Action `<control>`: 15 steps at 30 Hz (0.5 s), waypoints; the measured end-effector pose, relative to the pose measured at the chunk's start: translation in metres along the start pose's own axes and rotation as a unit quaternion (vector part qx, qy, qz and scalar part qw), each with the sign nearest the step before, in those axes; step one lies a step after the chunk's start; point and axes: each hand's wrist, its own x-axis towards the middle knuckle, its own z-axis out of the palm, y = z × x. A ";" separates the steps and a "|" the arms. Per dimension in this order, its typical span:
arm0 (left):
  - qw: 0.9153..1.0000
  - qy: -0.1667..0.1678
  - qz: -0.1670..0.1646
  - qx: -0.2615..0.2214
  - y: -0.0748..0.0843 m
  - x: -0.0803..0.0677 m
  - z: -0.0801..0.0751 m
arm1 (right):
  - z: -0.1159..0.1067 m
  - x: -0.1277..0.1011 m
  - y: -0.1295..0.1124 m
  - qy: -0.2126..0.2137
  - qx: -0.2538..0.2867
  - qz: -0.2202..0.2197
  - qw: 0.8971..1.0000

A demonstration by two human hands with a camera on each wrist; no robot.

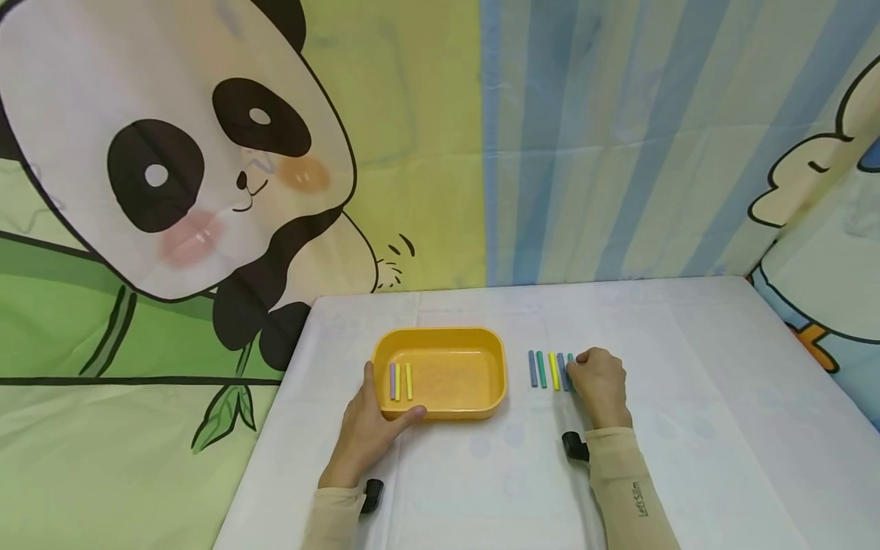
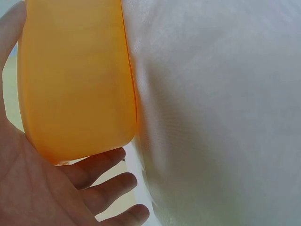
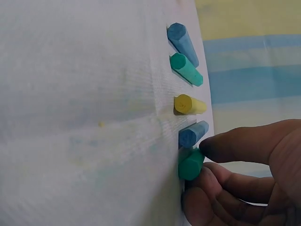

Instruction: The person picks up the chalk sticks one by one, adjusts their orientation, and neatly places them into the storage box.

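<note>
My left hand [image 1: 364,435] rests against the near left corner of a yellow plastic tray [image 1: 491,409]. Its thumb lies at the front rim, and the other fingers reach along the left side, loosely spread in the left wrist view. Inside the tray, one purple chalk stick [image 1: 393,381] and two yellow chalk sticks [image 1: 409,381] lie side by side at the left end. To the right of the tray, my right hand [image 1: 605,386] pinches a green chalk stick [image 3: 190,165] at the end of a row. A blue chalk stick [image 3: 193,134] lies close beside its fingertips.
Farther left in the row are a yellow chalk stick [image 1: 554,371], another green chalk stick [image 1: 541,370] and another blue chalk stick [image 1: 532,369]. A white cloth [image 1: 481,489] covers the table. Printed curtains [image 1: 426,153] hang behind its far edge.
</note>
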 end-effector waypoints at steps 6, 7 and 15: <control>1.000 0.002 0.000 0.003 0.000 0.001 -0.001 | -0.001 0.000 -0.002 -0.007 0.001 0.003 1.000; 1.000 0.003 0.001 0.003 0.000 0.001 -0.001 | -0.001 0.000 -0.002 -0.009 0.001 0.003 1.000; 1.000 0.001 -0.001 0.002 0.001 0.000 0.000 | -0.006 0.001 -0.001 -0.033 -0.006 0.008 0.999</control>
